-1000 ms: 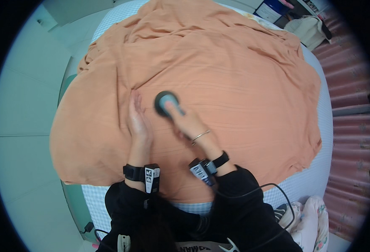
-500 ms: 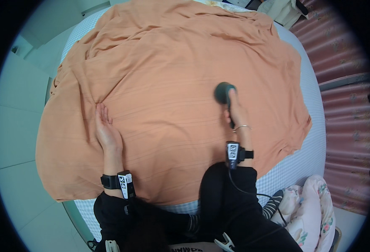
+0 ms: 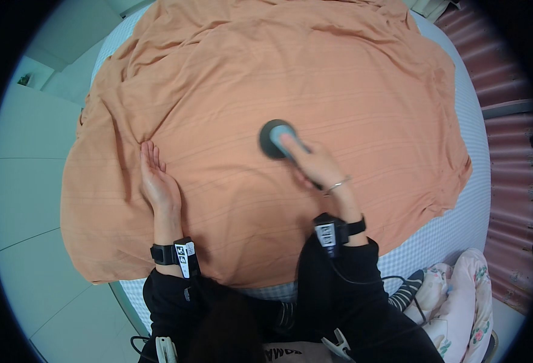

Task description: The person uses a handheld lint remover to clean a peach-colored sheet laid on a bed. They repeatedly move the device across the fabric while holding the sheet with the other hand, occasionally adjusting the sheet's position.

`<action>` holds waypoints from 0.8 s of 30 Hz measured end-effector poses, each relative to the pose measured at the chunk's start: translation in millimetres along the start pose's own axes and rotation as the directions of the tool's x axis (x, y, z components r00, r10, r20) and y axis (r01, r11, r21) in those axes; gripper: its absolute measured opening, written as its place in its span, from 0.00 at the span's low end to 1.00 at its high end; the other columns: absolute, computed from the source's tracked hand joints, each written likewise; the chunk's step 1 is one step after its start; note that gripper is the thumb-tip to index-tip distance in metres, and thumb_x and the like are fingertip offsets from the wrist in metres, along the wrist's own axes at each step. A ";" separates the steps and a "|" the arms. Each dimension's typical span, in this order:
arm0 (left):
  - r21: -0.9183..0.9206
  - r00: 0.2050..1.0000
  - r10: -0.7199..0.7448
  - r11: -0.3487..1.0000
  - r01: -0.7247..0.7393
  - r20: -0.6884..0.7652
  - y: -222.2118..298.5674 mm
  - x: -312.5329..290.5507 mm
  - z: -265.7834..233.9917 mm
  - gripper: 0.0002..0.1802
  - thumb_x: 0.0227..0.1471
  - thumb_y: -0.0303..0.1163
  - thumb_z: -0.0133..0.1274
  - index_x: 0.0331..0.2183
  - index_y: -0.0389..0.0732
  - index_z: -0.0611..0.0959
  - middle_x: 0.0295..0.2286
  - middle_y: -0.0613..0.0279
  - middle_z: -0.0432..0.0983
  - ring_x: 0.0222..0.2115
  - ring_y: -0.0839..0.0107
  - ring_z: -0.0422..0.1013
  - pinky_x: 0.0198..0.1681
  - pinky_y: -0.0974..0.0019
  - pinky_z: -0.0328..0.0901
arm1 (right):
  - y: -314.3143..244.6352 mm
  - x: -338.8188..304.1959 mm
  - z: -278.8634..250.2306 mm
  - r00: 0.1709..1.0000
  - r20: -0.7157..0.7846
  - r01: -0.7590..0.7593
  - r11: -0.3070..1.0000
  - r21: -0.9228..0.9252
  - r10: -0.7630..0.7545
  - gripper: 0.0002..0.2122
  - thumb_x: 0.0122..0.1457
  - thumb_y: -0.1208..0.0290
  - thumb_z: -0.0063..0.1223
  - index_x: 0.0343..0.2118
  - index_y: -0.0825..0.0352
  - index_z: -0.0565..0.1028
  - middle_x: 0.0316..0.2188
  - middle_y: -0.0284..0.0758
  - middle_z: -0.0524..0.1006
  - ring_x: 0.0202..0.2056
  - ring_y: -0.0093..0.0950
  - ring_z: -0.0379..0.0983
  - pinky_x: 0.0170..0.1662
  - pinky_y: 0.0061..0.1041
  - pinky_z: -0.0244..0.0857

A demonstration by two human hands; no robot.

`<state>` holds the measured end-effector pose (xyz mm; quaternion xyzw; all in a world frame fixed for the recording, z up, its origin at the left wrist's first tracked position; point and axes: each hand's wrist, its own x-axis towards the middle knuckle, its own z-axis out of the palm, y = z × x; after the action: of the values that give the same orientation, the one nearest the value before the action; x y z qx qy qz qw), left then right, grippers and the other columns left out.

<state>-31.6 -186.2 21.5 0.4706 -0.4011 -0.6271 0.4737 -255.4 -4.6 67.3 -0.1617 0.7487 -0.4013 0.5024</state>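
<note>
A large peach-orange cloth (image 3: 230,199) lies spread before me, smooth in the middle and creased toward its far and left parts. My right hand (image 3: 315,166) grips the handle of a dark green fabric shaver (image 3: 274,139), thumb along its top. The shaver's round head rests on or just over the cloth, near the middle; its underside is hidden. On the left, my left hand (image 3: 160,183) lies on its edge on the cloth, fingers stretched out and palm turned inward, holding nothing. A fold runs away from its fingertips.
Under the cloth is a bed with a blue-and-white checked sheet (image 3: 475,175). Pink floral bedding (image 3: 460,302) is bunched at the lower right, beside a striped sock (image 3: 407,291). Pink curtains (image 3: 513,163) hang along the right. A cable (image 3: 363,282) trails from my right wrist device (image 3: 330,233).
My right hand has swept the fabric shaver leftward across the cloth, and its handle now slants more. My left hand keeps its place on the cloth. The whole view has shifted slightly.
</note>
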 end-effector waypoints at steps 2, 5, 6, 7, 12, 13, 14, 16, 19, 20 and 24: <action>-0.012 1.000 -0.007 1.000 0.007 0.012 0.3 -0.2 -0.1 0.31 0.60 0.47 0.30 0.59 0.39 0.56 0.59 0.60 0.51 0.60 0.71 0.46 0.61 0.62 0.33 | -1.9 -1.5 30.7 0.996 0.054 0.072 0.997 -0.024 -0.071 0.25 0.54 0.42 0.46 0.26 0.66 0.74 0.07 0.29 0.64 0.08 0.20 0.61 0.11 0.19 0.53; -0.031 1.000 -0.017 0.999 0.018 0.024 1.6 0.6 -1.1 0.31 0.60 0.47 0.31 0.59 0.39 0.56 0.60 0.59 0.50 0.60 0.69 0.46 0.61 0.62 0.33 | -1.0 -1.8 42.0 0.995 0.092 0.048 0.996 -0.072 -0.041 0.25 0.54 0.42 0.46 0.25 0.65 0.73 0.07 0.28 0.63 0.08 0.19 0.60 0.11 0.18 0.52; -0.034 1.000 -0.017 0.999 0.018 0.022 1.8 0.0 -1.8 0.31 0.60 0.47 0.32 0.59 0.38 0.56 0.60 0.58 0.50 0.61 0.68 0.46 0.61 0.62 0.33 | 0.4 -2.8 32.1 0.997 0.073 0.006 0.996 -0.087 0.000 0.24 0.55 0.42 0.46 0.26 0.65 0.74 0.07 0.27 0.63 0.08 0.17 0.59 0.12 0.17 0.51; -0.049 0.999 -0.028 0.998 0.030 0.030 1.8 0.3 -2.5 0.32 0.60 0.47 0.32 0.59 0.38 0.56 0.60 0.58 0.50 0.61 0.68 0.46 0.61 0.61 0.33 | 2.3 -3.6 19.8 0.997 0.072 -0.012 0.997 -0.081 0.018 0.24 0.55 0.43 0.46 0.27 0.65 0.74 0.07 0.26 0.62 0.08 0.16 0.58 0.12 0.17 0.50; -0.145 0.998 -0.055 0.988 0.060 0.038 1.2 2.9 -3.1 0.31 0.60 0.47 0.30 0.59 0.39 0.56 0.59 0.59 0.52 0.60 0.70 0.47 0.62 0.59 0.32 | 21.9 -29.0 -48.3 0.950 -0.304 -0.083 0.996 -0.033 0.069 0.27 0.55 0.40 0.43 0.21 0.66 0.71 0.06 0.27 0.63 0.07 0.18 0.57 0.10 0.17 0.49; -0.131 0.997 -0.062 0.989 0.068 0.051 1.6 3.0 -3.8 0.32 0.60 0.48 0.30 0.59 0.38 0.55 0.60 0.59 0.51 0.60 0.70 0.46 0.62 0.59 0.32 | 26.5 -35.8 -53.1 0.945 -0.321 -0.075 0.997 -0.019 0.064 0.27 0.55 0.40 0.43 0.20 0.66 0.71 0.06 0.28 0.63 0.06 0.18 0.57 0.10 0.18 0.49; -0.133 0.996 -0.056 0.989 0.064 0.064 2.3 2.7 -3.5 0.33 0.60 0.48 0.31 0.59 0.38 0.54 0.60 0.58 0.49 0.61 0.69 0.45 0.62 0.59 0.32 | 31.0 -42.6 -54.2 0.916 -0.386 -0.121 0.993 -0.018 0.105 0.27 0.55 0.40 0.43 0.20 0.66 0.71 0.06 0.28 0.63 0.06 0.18 0.57 0.10 0.18 0.49; -0.135 0.995 -0.065 0.988 0.075 0.075 3.8 1.2 -2.6 0.35 0.59 0.49 0.32 0.60 0.36 0.52 0.60 0.56 0.47 0.61 0.68 0.44 0.62 0.58 0.31 | 39.1 -52.2 -41.9 0.927 -0.363 -0.109 0.994 -0.017 0.096 0.27 0.55 0.41 0.44 0.19 0.65 0.70 0.06 0.28 0.63 0.06 0.19 0.57 0.10 0.18 0.49; -0.150 0.991 -0.085 0.984 0.100 0.099 6.2 -1.3 -1.5 0.36 0.58 0.51 0.33 0.60 0.37 0.51 0.61 0.56 0.46 0.62 0.66 0.42 0.62 0.58 0.30 | 42.4 -57.6 -6.5 0.956 -0.269 -0.130 0.991 -0.022 0.120 0.26 0.55 0.41 0.44 0.19 0.65 0.70 0.05 0.28 0.62 0.06 0.19 0.57 0.10 0.19 0.49; -0.154 0.990 -0.097 0.982 0.113 0.104 6.7 -1.6 -1.6 0.37 0.58 0.51 0.34 0.60 0.37 0.51 0.61 0.56 0.46 0.62 0.66 0.41 0.62 0.58 0.30 | 40.3 -57.1 9.5 0.975 -0.201 -0.096 0.995 -0.022 0.090 0.26 0.55 0.41 0.44 0.19 0.65 0.71 0.05 0.28 0.62 0.06 0.18 0.57 0.10 0.19 0.48; -0.178 0.987 -0.107 0.976 0.126 0.116 3.5 -0.6 -2.3 0.35 0.58 0.50 0.34 0.60 0.40 0.53 0.61 0.58 0.47 0.62 0.67 0.42 0.62 0.57 0.29 | 21.4 -51.5 77.7 0.990 -0.091 0.078 0.966 -0.246 -0.104 0.27 0.55 0.43 0.45 0.22 0.69 0.76 0.11 0.36 0.70 0.15 0.27 0.69 0.21 0.25 0.61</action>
<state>-28.6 -186.5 24.4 0.4133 -0.3373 -0.7125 0.4558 -160.6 8.0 69.5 -0.2348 0.8087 -0.3377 0.4205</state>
